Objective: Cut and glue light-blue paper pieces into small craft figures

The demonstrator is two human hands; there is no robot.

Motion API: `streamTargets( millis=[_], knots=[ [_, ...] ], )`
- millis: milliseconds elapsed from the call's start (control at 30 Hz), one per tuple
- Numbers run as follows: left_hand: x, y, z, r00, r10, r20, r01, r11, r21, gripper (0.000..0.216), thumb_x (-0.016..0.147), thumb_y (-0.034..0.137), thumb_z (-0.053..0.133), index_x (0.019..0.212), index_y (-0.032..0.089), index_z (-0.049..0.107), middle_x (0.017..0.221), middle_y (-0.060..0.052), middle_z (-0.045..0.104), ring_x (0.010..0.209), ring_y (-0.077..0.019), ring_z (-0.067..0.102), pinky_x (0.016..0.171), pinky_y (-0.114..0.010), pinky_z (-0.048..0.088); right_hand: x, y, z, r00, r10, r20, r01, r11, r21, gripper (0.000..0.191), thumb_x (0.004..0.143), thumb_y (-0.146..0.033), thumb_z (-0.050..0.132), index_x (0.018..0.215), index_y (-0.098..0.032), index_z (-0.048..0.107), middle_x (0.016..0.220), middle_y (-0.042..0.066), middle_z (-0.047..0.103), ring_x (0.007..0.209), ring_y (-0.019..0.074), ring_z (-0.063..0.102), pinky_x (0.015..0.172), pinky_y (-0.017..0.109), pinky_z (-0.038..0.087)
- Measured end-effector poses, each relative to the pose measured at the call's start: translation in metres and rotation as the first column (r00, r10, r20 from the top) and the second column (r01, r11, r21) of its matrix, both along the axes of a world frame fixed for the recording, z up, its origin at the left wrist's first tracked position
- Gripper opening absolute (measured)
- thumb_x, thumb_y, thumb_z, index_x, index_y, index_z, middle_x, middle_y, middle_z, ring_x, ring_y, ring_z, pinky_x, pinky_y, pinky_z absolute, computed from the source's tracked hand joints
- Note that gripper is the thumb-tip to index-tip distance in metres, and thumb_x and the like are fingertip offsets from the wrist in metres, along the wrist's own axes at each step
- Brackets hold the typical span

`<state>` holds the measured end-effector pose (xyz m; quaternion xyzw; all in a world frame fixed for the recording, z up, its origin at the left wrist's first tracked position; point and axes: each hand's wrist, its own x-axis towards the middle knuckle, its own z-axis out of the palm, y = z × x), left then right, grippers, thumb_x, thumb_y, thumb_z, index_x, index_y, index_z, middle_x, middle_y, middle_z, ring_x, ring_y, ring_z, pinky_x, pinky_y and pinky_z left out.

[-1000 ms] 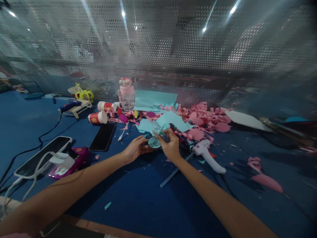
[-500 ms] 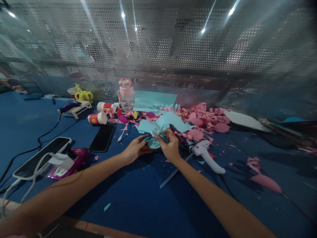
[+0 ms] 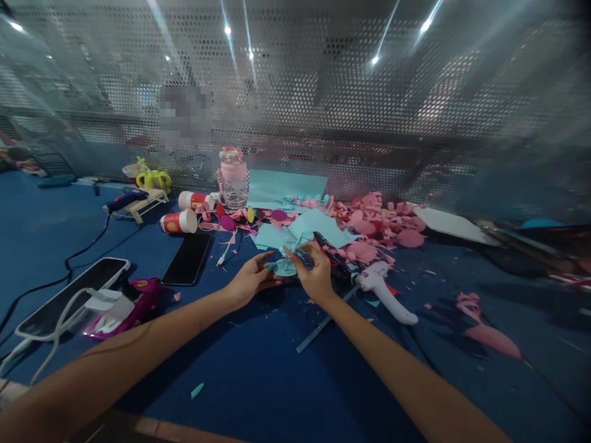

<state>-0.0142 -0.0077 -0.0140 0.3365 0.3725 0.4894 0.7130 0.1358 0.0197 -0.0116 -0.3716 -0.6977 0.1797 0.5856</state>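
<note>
A small light-blue paper piece [image 3: 285, 267] with a round base and thin strips standing on it is held between both hands, above the blue table. My left hand [image 3: 252, 280] grips the round base at its left edge, thumb on top and fingers beneath. My right hand [image 3: 316, 271] pinches the strips from the right, with thumb and forefinger together. Just behind lie light-blue paper sheets [image 3: 321, 226]. A white glue gun [image 3: 385, 292] rests to the right of my right hand, close to a clear glue stick [image 3: 325, 323].
Pink paper cutouts [image 3: 392, 224] are heaped at the back right. A bottle [image 3: 234, 184], paper cups [image 3: 179, 221], a black phone [image 3: 188, 259], a second phone [image 3: 69, 298] and a purple tape dispenser [image 3: 124, 307] stand or lie leftward. A pink flamingo shape [image 3: 492, 338] lies right. A perforated metal panel [image 3: 295, 92] closes the back.
The whole view has shifted slightly. Both hands keep their hold on the light-blue paper piece, which appears tilted a little differently.
</note>
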Motion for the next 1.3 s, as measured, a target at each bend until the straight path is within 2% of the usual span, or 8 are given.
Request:
streamTargets(
  millis=[267,600,700,833,967,1067,1200,1300],
  knots=[
    [-0.001,0.001,0.0,0.998,-0.018,0.055,0.018,1.0,0.004,0.042,0.075,0.005,0.054,0.114,0.016,0.041,0.081,-0.004,0.063,0.071,-0.0157,0.066,0.075,-0.032,0.051,-0.001,-0.001,0.0,1.0,-0.009,-0.001,0.009,1.0,0.012,0.006,0.072,-0.023,0.063,0.072,-0.019,0.058,0.07,0.0,0.055,0.072,0.0148,0.053,0.068,0.028,0.043],
    [-0.004,0.002,-0.001,0.995,0.033,0.093,-0.031,0.999,-0.023,0.027,0.085,0.03,0.044,0.109,0.017,0.046,0.095,-0.009,0.06,0.066,-0.0157,0.065,0.071,-0.037,0.052,0.0,0.003,-0.004,0.997,-0.023,-0.067,0.021,0.999,-0.027,0.01,0.07,-0.027,0.065,0.073,-0.019,0.059,0.072,0.001,0.057,0.075,0.0155,0.054,0.073,0.031,0.045],
    [-0.004,0.003,-0.003,0.995,0.059,0.083,-0.059,0.998,-0.007,0.03,0.086,0.035,0.039,0.107,0.016,0.047,0.092,-0.01,0.061,0.07,-0.0164,0.063,0.07,-0.036,0.051,-0.002,0.005,-0.002,0.976,-0.026,-0.215,-0.003,0.991,-0.133,0.016,0.066,-0.03,0.067,0.074,-0.018,0.06,0.074,0.001,0.059,0.074,0.015,0.056,0.073,0.031,0.046],
    [-0.005,0.001,-0.007,0.995,0.09,-0.044,-0.08,0.978,0.192,0.034,0.082,0.039,0.046,0.109,0.018,0.049,0.104,-0.009,0.057,0.079,-0.0169,0.06,0.071,-0.033,0.05,-0.005,0.012,0.003,0.855,-0.039,-0.517,-0.148,0.937,-0.316,0.025,0.062,-0.034,0.069,0.079,-0.018,0.061,0.074,0.001,0.064,0.07,0.0143,0.06,0.067,0.028,0.048],
    [-0.01,-0.003,-0.008,0.9,0.263,-0.347,-0.083,0.886,0.456,0.035,0.072,0.03,0.061,0.105,0.021,0.055,0.089,-0.004,0.057,0.073,-0.015,0.054,0.07,-0.028,0.046,-0.002,0.02,0.003,0.72,-0.145,-0.679,-0.241,0.865,-0.44,0.03,0.054,-0.034,0.072,0.078,-0.019,0.061,0.072,-0.002,0.064,0.06,0.01,0.058,0.053,0.022,0.047],
    [-0.011,-0.008,-0.006,0.798,0.316,-0.513,0.091,0.778,0.621,0.018,0.072,0.023,0.059,0.089,0.022,0.063,0.077,-0.004,0.054,0.072,-0.0162,0.05,0.076,-0.028,0.042,0.002,0.024,-0.001,0.699,-0.213,-0.683,-0.261,0.813,-0.52,0.028,0.051,-0.033,0.074,0.072,-0.019,0.06,0.062,-0.005,0.06,0.046,0.006,0.051,0.04,0.018,0.04],
    [-0.009,-0.016,-0.005,0.684,0.323,-0.655,0.364,0.627,0.689,0.028,0.08,0.018,0.044,0.098,0.023,0.064,0.078,-0.006,0.052,0.074,-0.0172,0.049,0.08,-0.029,0.039,0.003,0.025,-0.003,0.681,-0.223,-0.698,-0.277,0.804,-0.527,0.03,0.047,-0.032,0.076,0.068,-0.018,0.06,0.059,-0.006,0.059,0.042,0.0035,0.047,0.035,0.016,0.035],
    [-0.008,-0.021,-0.003,0.656,0.327,-0.68,0.431,0.578,0.693,0.04,0.079,0.011,0.04,0.113,0.025,0.058,0.081,-0.006,0.053,0.078,-0.0182,0.05,0.084,-0.03,0.037,0.002,0.025,-0.003,0.669,-0.2,-0.716,-0.294,0.813,-0.502,0.032,0.045,-0.032,0.077,0.068,-0.018,0.061,0.061,-0.006,0.061,0.041,0.0026,0.046,0.033,0.015,0.033]
  ],
)
